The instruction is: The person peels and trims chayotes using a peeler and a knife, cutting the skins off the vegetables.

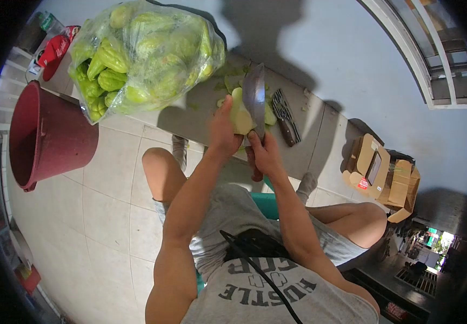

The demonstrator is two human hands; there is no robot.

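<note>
two-handed hold, upper centre of frame
left hand [224, 130] clamps the pale green vegetable [239, 114]; right hand [266, 155] is closed around the knife [254, 94], its broad blade alongside the vegetable.

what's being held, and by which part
The left hand holds a pale green vegetable by its side; the right hand, a knife at its handle end.

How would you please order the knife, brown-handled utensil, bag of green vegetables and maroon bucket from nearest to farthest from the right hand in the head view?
1. Knife: held in the right hand.
2. Brown-handled utensil: just right.
3. Bag of green vegetables: ahead, to the left.
4. Maroon bucket: far left.
</note>
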